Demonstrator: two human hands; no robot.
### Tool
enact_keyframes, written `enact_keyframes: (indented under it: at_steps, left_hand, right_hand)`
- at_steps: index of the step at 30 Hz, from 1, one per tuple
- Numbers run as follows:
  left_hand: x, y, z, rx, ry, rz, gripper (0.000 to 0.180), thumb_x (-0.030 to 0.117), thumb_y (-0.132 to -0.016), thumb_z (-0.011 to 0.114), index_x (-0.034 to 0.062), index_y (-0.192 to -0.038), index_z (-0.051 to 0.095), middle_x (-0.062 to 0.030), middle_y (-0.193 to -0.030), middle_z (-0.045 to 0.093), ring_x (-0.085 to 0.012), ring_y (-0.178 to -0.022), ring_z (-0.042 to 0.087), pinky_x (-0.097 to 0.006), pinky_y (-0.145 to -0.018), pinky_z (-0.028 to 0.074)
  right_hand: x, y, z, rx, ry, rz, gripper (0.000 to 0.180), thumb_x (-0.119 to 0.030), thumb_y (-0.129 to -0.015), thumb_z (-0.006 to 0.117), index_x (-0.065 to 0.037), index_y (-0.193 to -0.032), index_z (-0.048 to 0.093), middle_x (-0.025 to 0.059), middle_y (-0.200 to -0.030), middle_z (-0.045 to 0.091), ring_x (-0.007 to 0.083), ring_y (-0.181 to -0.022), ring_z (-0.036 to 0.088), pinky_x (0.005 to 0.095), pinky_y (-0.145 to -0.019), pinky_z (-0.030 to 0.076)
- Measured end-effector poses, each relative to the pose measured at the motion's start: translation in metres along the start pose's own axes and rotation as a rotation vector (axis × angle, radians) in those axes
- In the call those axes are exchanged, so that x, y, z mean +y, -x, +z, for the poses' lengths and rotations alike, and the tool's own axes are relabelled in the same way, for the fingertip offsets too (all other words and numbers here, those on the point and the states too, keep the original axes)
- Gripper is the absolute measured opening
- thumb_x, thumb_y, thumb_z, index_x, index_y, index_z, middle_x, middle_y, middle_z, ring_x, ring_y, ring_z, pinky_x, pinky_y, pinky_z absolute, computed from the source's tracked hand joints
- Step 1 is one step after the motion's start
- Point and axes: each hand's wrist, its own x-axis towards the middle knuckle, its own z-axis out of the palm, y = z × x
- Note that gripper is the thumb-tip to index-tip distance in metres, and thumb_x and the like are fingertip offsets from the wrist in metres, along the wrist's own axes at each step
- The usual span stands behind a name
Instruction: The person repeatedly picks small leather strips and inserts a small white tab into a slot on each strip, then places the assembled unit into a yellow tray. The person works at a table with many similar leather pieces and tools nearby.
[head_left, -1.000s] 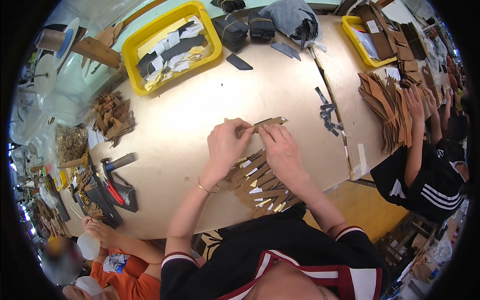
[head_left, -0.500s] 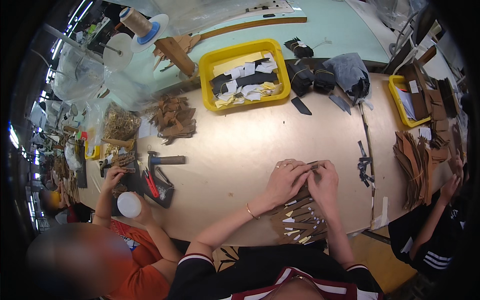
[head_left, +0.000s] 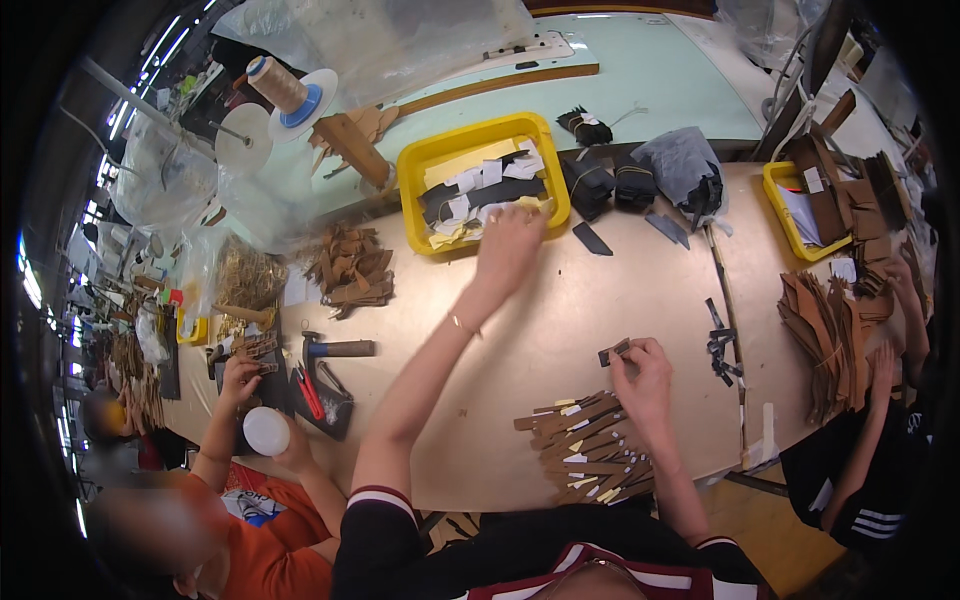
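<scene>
My left hand (head_left: 512,245) is stretched out over the front rim of the yellow tray (head_left: 410,212). Its fingers, blurred, reach in among white and pale yellow paper pieces (head_left: 490,172); whether they grip one I cannot tell. A black strip (head_left: 440,203) lies beneath the papers. Over the table, my right hand (head_left: 645,380) is closed in a pinch on a small dark brown strip (head_left: 612,353). Just below that hand, a fan of brown leather strips (head_left: 580,440), many tipped with white or yellow tabs, spreads at the near table edge.
Black bundles (head_left: 590,187) and a grey bag (head_left: 680,170) stand right of the tray. Brown leather pieces (head_left: 350,265) lie to the left, beyond a hammer (head_left: 340,349). One co-worker's hand holds a white round container (head_left: 266,431); another works by leather stacks (head_left: 825,330) at right.
My left hand has left my right hand and moved forward to the yellow tray. My right hand keeps the dark strip, slightly lower. The view has shifted a little.
</scene>
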Motion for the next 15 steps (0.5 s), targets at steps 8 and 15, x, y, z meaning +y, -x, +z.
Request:
enact_keyframes:
  at_steps: [8,15]
  left_hand:
    - [-0.045,-0.04,0.012,-0.304,-0.247,0.215,0.015,0.009,-0.088,0.059,0.0063,-0.097,0.07,-0.0089,-0.11,0.063,-0.0236,-0.11,0.058,-0.039,-0.089,0.044]
    - [-0.056,-0.024,0.0,-0.111,0.056,-0.164,0.011,0.02,-0.081,0.072,0.0115,-0.084,0.078,-0.0038,-0.091,0.071,-0.0258,-0.078,0.067,-0.038,-0.074,0.051]
  right_hand:
    - [0.001,0.001,-0.001,0.009,0.029,-0.044,0.01,-0.004,-0.082,0.071,0.005,-0.082,0.069,0.0161,-0.091,0.064,0.0288,-0.081,0.065,0.0362,-0.073,0.051]
    - [0.005,-0.008,-0.011,-0.064,-0.034,0.004,0.014,-0.006,-0.079,0.074,0.006,-0.082,0.067,0.0148,-0.085,0.063,0.0281,-0.077,0.065,0.0353,-0.07,0.05]
